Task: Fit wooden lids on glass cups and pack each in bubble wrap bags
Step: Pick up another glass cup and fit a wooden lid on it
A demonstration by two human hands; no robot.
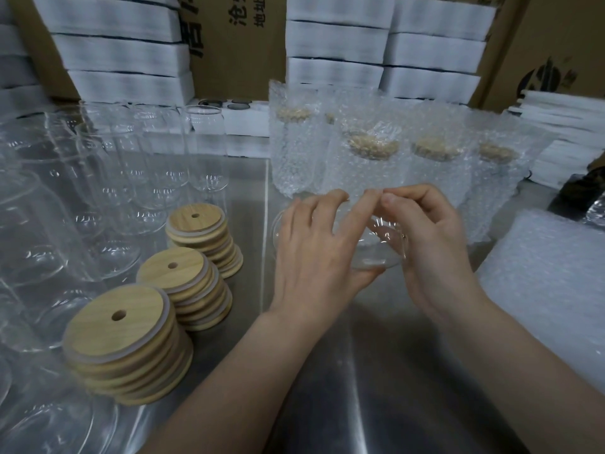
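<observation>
**Item:** glass cup point(376, 253), no lid fitted, held tilted between both hands low over the steel bench point(376, 371). Whether it touches the bench cannot be told.

**Hazards, as judged:**
- Slippage is rated the chief risk. The smooth wall is gripped by bare fingers, and a drop onto steel could chip the rim.
- The bagged cups point(370, 158) are stood just beyond the fingertips and could be knocked over by a forward push.
- The wooden lid stacks point(193, 276) are set to the left of the left hand. They lean, and could be toppled by a hasty reach.
- A lid pressed on askew could be jammed.

**Left hand** point(314, 253): laid over the cup's left side, with fingers spread across the top and the thumb tucked beneath. The cup is grasped.

**Right hand** point(435, 244): palm set against the cup's right side, with fingers curled over it. The cup is grasped.

**Fingertips:** the tips of both hands are met above the cup. Whether anything small is pinched there cannot be told.

**Bubble wrap bags** point(540, 290): piled to the right of the right hand, untouched.
</observation>
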